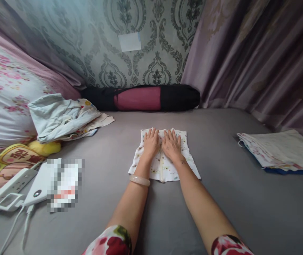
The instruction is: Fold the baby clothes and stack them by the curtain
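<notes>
A small white garment (155,170) with a fine coloured print lies spread on the grey bed sheet (220,205), a pale strip running down its middle. My left hand (151,142) rests flat on its upper left part, fingers stretched out and pointing away from me. On the other side of the strip, my right hand (170,143) presses flat on the cloth with its fingers slightly spread. Neither hand grips anything. Round my left wrist sits a pale bangle (140,180). Parts of the garment are hidden under my palms and fingers.
Folded cloths (281,148) are stacked at the right. A loose heap of clothes (58,117) lies at the left. Nearer stand a power strip (10,187) and a white device (41,184) with cables. A black and pink bag (138,98) lies along the wall.
</notes>
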A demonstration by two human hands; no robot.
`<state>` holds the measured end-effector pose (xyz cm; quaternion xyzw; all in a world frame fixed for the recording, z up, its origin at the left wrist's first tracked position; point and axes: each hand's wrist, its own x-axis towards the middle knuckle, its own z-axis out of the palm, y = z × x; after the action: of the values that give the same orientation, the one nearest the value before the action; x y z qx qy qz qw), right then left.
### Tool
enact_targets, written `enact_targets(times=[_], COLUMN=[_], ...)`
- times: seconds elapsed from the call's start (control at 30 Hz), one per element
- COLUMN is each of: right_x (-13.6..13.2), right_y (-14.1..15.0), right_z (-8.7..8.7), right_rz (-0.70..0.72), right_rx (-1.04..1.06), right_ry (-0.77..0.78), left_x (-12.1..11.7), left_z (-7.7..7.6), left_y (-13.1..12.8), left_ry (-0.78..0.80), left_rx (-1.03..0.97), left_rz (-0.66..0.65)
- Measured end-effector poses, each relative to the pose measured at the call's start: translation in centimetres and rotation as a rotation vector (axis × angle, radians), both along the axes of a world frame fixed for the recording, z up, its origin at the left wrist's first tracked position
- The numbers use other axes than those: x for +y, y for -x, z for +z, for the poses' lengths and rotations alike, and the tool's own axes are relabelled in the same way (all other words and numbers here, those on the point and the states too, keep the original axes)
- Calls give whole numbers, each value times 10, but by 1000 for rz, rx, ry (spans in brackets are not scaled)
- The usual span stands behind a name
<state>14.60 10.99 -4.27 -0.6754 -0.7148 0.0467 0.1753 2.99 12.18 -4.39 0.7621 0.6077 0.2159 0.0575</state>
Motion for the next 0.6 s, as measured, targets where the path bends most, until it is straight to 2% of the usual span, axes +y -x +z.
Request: enact_targets(times=[0.23,0.43,0.6], right_x=[4,4,2], right_y=[-6,-5,-6], right_z=[-2,0,3], right_rz=[47,48,1], right_rx=[-57,-72,-51], right_ry=[67,78,81], left_x=[0,-1,3], left_z=[-2,-4,-5], left_y=[-3,-2,2], left_ry=[114,99,8], left_rx=[82,58,19], left_rz=[-31,-30,28])
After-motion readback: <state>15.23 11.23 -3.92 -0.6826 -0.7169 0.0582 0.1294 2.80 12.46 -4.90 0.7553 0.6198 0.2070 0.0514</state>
